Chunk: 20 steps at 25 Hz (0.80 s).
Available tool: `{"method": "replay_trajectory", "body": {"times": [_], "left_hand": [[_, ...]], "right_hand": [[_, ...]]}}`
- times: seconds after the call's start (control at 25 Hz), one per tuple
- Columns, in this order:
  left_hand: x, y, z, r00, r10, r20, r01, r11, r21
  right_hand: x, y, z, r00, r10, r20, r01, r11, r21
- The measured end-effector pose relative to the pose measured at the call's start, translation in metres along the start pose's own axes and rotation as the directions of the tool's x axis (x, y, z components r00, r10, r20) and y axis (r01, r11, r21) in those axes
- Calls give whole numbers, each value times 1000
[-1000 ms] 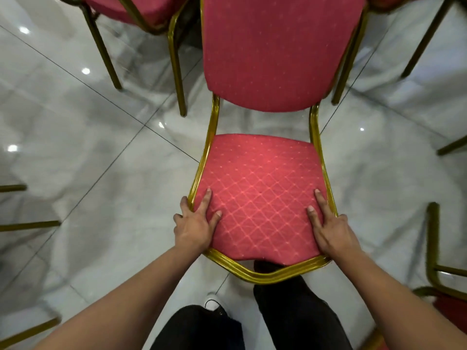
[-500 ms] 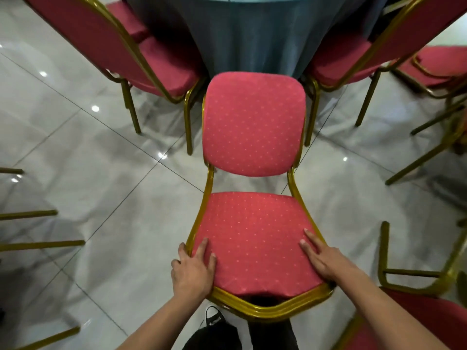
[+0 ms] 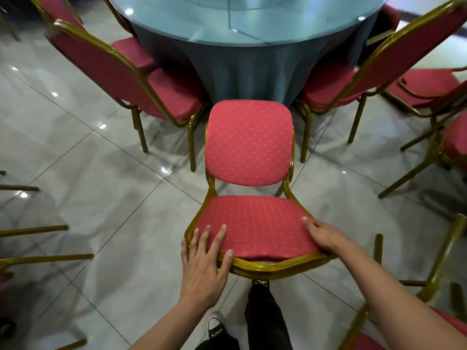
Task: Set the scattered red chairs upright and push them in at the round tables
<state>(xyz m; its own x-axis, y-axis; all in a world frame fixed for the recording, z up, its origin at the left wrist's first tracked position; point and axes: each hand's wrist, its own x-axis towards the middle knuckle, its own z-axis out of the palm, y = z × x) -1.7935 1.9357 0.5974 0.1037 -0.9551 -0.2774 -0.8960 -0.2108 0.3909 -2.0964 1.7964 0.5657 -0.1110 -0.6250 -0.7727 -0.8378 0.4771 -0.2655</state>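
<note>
Left hand (image 3: 202,269): at the near left corner of the red chair (image 3: 249,188); fingers spread flat over the seat edge, thumb lying on the gold frame, nothing pinched.
Right hand (image 3: 326,236): at the chair's near right corner; palm down on the seat, fingers curled over its side edge and gripping it.
Red chair: upright, backrest toward the round table (image 3: 250,24), seat toward the person, standing in the gap between two neighbouring chairs, its backrest top near the table's cloth.
Left neighbour chair (image 3: 113,72): left of the red chair, seat pushed to the table.
Right neighbour chair (image 3: 379,64): right of the red chair, seat at the table.
Round table: beyond the red chair, glass top, dark cloth.
</note>
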Motion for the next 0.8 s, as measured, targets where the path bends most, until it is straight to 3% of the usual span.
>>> {"method": "replay_trajectory", "body": {"times": [0.12,0.24,0.36,0.6,0.8], "left_hand": [[14,5,-5,997,-2,-77,-1,999,-40],[26,12,-12,993,-14,-118,8,999,-53],[39,18,-23,990,-13,-138,5,998,-59],[82,32,-50,977,2,-215,-13,999,-49],[121,57,-68,952,196,-234,-203,979,-7]], "right_hand": [[-26,-2,-5,961,-83,-263,94,995,29],[-71,-6,6,717,-371,-590,452,892,-11],[-85,-13,27,532,-600,-597,608,762,-224],[-59,-40,14,512,-638,-575,585,749,-310],[-39,-69,-27,484,-655,-580,637,718,-279]]}}
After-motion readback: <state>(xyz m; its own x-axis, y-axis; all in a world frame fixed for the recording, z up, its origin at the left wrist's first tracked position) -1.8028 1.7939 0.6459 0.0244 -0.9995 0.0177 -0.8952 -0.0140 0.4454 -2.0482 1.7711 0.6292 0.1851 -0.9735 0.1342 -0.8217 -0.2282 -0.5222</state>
